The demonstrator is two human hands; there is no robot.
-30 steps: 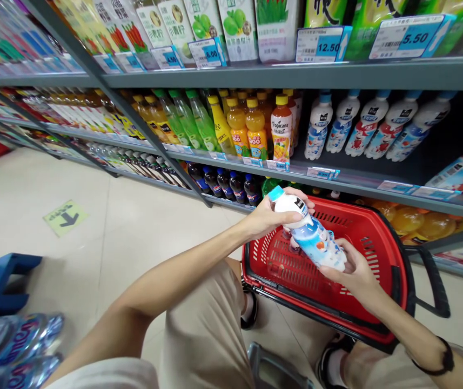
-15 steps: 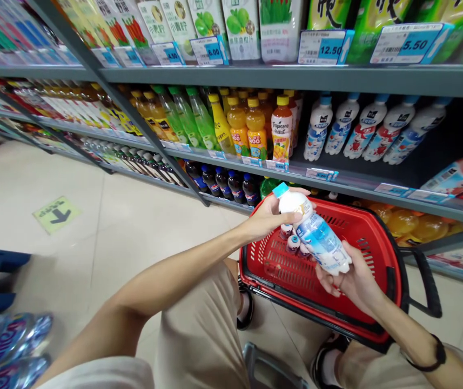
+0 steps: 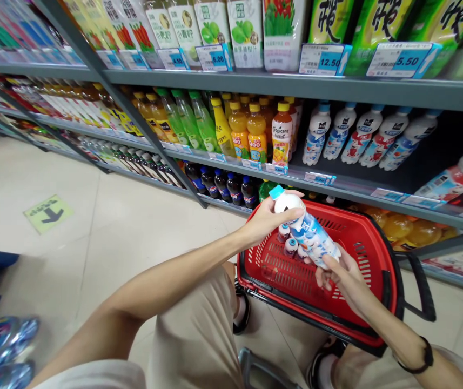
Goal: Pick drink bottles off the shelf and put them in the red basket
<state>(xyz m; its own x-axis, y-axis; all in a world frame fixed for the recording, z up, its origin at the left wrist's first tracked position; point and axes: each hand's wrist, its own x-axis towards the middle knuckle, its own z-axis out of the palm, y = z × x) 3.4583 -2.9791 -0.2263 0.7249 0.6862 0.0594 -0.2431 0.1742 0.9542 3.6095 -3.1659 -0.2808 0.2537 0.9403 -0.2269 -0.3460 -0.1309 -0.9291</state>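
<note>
"Between the two hands, what do you see?"

"One blue-and-white bottle (image 3: 316, 237), gripped at both ends. The left hand (image 3: 269, 216) wraps the neck, thumb across it; the right hand (image 3: 347, 273) cups the base, thumb on top."

"Which way does its long axis run?"

"Aslant, from the left hand down to the right. The blue cap (image 3: 276, 192) sticks out just past the left hand, on the shelf side."

"So which hand is nearer?"

"Neither: both touch it, the left at the cap end, the right at the bottom."

"And the surface below?"

"A red basket (image 3: 283, 278), slotted and open under both hands. A few small capped bottles (image 3: 290, 247) sit in it, just below the left hand."

"Any room around them?"

"Bare basket floor lies under the right hand. Beyond both hands runs the shelf edge (image 3: 355, 187), with blue-capped bottles (image 3: 339, 132) standing behind it."
</note>
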